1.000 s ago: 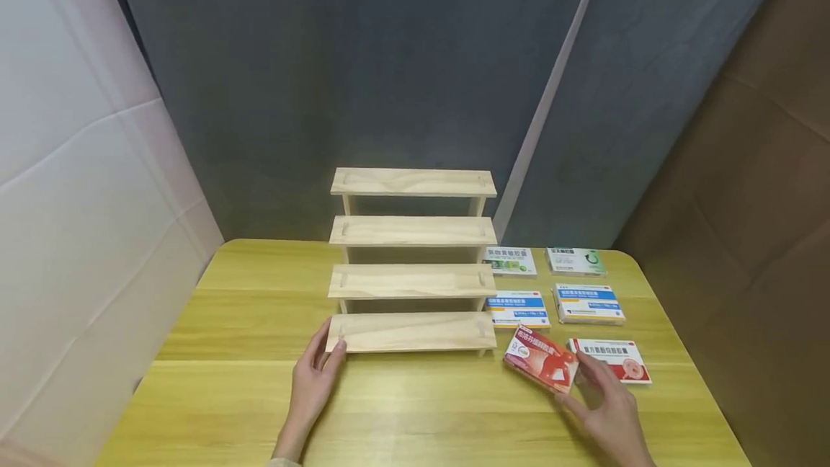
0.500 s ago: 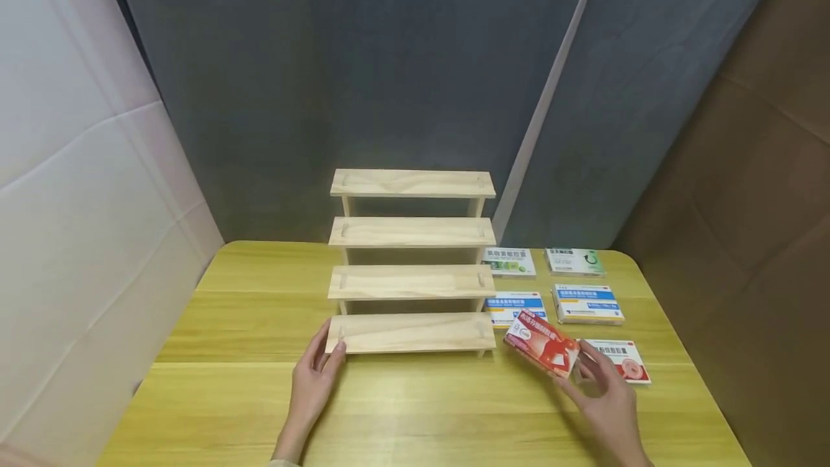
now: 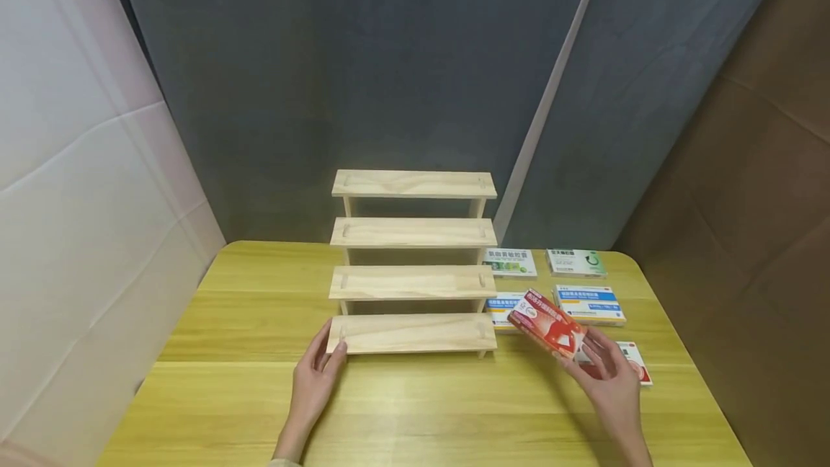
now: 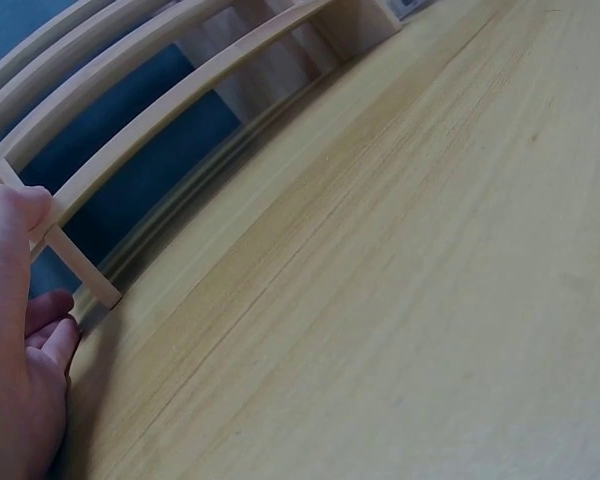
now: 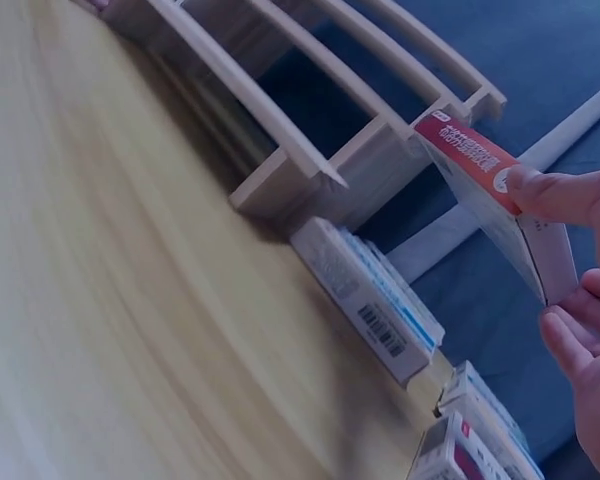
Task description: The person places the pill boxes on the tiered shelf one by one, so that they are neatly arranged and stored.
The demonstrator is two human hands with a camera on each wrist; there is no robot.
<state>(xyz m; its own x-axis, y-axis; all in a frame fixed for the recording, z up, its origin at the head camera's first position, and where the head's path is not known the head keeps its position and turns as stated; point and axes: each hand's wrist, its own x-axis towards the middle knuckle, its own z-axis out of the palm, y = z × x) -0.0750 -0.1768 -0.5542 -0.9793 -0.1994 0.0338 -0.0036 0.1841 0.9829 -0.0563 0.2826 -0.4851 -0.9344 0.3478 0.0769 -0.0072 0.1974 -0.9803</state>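
Note:
A wooden four-tier stepped shelf (image 3: 415, 334) stands at the middle of the table. My left hand (image 3: 313, 380) holds the left end of its lowest tier, thumb on top; in the left wrist view the other fingers lie below the board's edge. My right hand (image 3: 612, 384) grips a red medicine box (image 3: 547, 324) by its right end, tilted and raised above the table, right of the lowest tier. In the right wrist view the thumb presses the box's printed face, with fingers under the far end.
Right of the shelf lie a green-white box (image 3: 510, 263), another green-white box (image 3: 576, 262), a blue-white box (image 3: 588, 305) and a second blue-white box (image 3: 502, 308), partly covered. A red-white box (image 3: 637, 362) is mostly behind my right hand. A dark curtain (image 3: 415, 78) hangs behind the table.
My right hand has lifted the red medicine box up and away from me, so it now overlaps the near blue-white box in the head view. The left hand stays on the shelf.

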